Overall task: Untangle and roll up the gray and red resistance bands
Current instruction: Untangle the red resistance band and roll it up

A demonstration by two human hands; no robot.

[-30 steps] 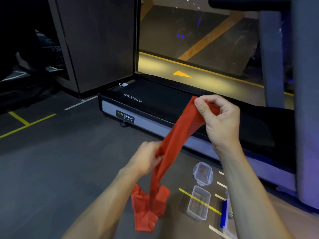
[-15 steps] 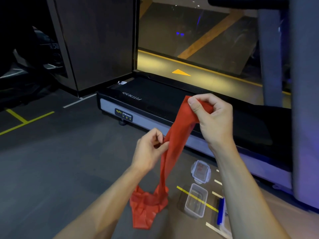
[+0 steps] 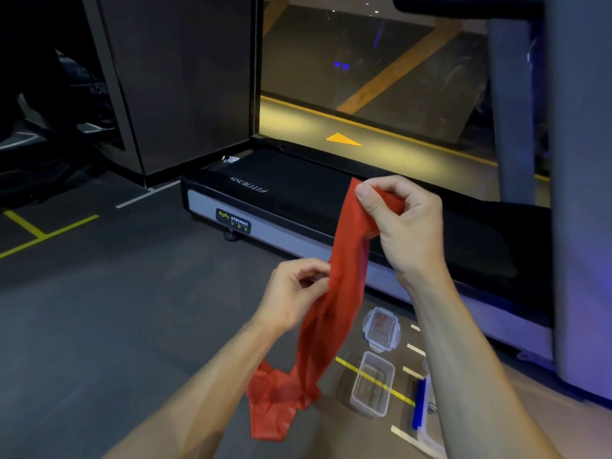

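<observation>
From the head camera, your right hand point(image 3: 405, 226) is raised in front of the treadmill point(image 3: 291, 207), thumb and curled fingers pinching the top end of the red resistance band point(image 3: 344, 276), so that the band's upper edge bunches over your fingers. Your left hand point(image 3: 294, 293) sits lower and to the left, its fingertips pinching the band's left edge partway down; the fingers are curled in on the material rather than spread. Between the two hands the band runs as a wide, loosely folded strip, tilted from upper right to lower left. Below your left hand it hangs on down, and its lower end is a crumpled, folded bunch near your left forearm; whether that bunch rests on the dark gym floor point(image 3: 99, 326) or hangs just above it cannot be told. On the floor just right of the hanging band lie a clear plastic lid point(image 3: 381, 327) and, nearer you, an open clear plastic container point(image 3: 372, 384) standing on a yellow floor line point(image 3: 344, 363). Further right, beside your right forearm, a blue object point(image 3: 418, 405) is partly hidden. The treadmill deck bears the word "FITNESS" and a "BODY STRONG" label point(image 3: 233, 221), and beyond it a glass panel point(image 3: 364, 77) shows yellow floor markings.
</observation>
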